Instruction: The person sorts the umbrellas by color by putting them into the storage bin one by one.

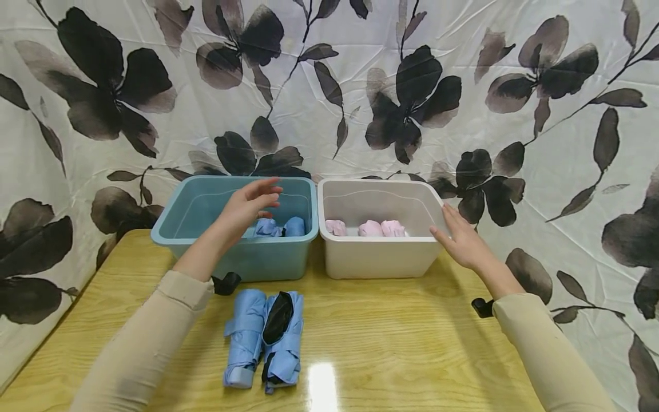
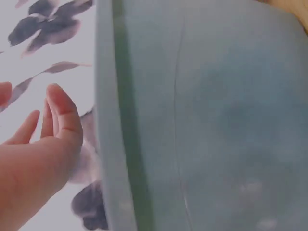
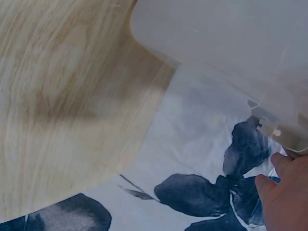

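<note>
- Head: left hand (image 1: 245, 207) hung loose over the blue bin (image 1: 262, 260); right hand (image 1: 463, 237), fingers straight, touched the white bin (image 1: 381, 260) on the worktop (image 1: 401, 343).
- Left wrist: I judged the blue bin slippery.
- Right wrist: white bin seemed light, stiff; I preferred its rim for holding.

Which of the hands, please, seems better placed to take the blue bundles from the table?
Probably the left hand: it hovers empty by the teal bin, nearer the blue bundles, while the right hand touches the white bin.
</note>
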The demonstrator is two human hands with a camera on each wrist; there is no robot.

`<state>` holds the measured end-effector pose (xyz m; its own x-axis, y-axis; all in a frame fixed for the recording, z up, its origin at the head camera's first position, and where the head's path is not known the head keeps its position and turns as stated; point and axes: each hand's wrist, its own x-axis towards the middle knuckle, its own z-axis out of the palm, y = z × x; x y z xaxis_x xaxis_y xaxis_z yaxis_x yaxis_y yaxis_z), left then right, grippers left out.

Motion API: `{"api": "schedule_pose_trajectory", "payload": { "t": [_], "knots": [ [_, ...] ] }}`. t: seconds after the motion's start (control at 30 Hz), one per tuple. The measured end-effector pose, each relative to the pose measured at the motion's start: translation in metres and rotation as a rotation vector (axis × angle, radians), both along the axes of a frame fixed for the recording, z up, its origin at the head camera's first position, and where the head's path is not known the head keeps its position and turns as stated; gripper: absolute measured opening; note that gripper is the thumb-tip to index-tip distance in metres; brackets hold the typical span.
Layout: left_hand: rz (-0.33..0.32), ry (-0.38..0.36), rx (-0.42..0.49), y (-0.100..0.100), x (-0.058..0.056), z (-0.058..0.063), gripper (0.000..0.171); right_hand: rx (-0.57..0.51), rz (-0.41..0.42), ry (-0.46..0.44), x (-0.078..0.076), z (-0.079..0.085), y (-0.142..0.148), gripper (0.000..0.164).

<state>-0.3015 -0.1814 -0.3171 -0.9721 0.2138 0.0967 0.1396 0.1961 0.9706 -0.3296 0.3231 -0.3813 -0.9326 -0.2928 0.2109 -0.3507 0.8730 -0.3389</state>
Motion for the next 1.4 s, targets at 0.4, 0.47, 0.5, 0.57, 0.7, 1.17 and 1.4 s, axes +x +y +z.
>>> {"api": "schedule_pose_trajectory", "payload": {
  "t": [0.4,0.47,0.5,0.57,0.7,1.17,1.4],
  "knots": [
    [0.124,0.195,-0.109,-0.024,0.077,-0.027,0.052,0.004,0.005,0.024,-0.003,-0.003,0.003,0.085],
    [0.134,0.207,-0.115,-0.026,0.087,-0.035,0.051,0.001,0.006,0.025,-0.003,-0.003,0.003,0.085],
    [0.14,0.216,-0.126,-0.027,0.092,-0.04,0.05,0.002,0.006,0.023,-0.003,-0.003,0.003,0.085],
    [0.148,0.235,-0.151,-0.03,0.1,-0.049,0.049,0.006,0.002,0.014,-0.001,-0.002,0.003,0.084],
    [0.151,0.273,-0.239,-0.034,0.111,-0.07,0.047,0.006,0.003,0.006,0.0,-0.003,0.004,0.083],
    [0.08,0.197,-0.509,-0.042,0.123,-0.133,0.052,0.0,-0.009,-0.003,-0.001,0.001,0.002,0.084],
    [0.039,0.115,-0.611,-0.042,0.123,-0.143,0.069,-0.002,-0.003,-0.001,0.001,0.002,0.001,0.084]
  ]
}}
